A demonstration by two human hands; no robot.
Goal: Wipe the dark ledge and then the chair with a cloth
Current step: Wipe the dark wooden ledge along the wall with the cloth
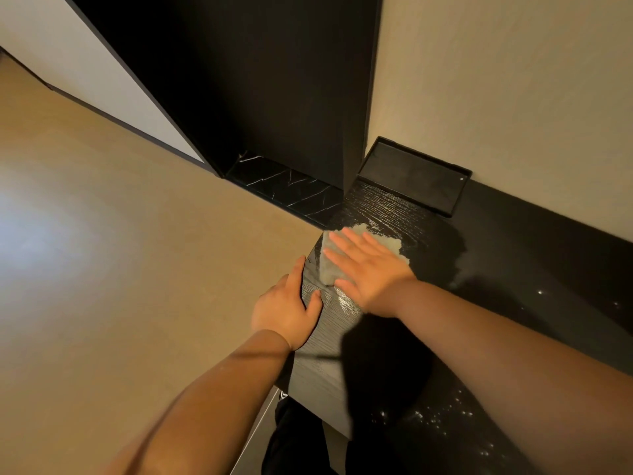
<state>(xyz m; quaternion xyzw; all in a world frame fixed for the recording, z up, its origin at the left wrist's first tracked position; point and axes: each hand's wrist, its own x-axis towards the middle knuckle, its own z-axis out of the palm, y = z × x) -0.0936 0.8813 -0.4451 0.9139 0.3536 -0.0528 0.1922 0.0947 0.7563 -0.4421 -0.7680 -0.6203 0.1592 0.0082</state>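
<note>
The dark wood-grain ledge [496,255] runs from the centre to the lower right along a beige wall. A pale crumpled cloth [385,240] lies near the ledge's left end. My right hand [371,269] presses flat on the cloth with straight fingers. My left hand [286,310] holds the ledge's left edge, thumb on top and fingers down the side. Wet streaks shine on the wood around the cloth. No chair is in view.
A shallow black tray [416,176] sits on the ledge against the wall, behind the cloth. A tall dark panel [274,80] stands to its left above a black marble sill [284,185]. Tan floor [102,252] fills the left. White specks dot the ledge's near part.
</note>
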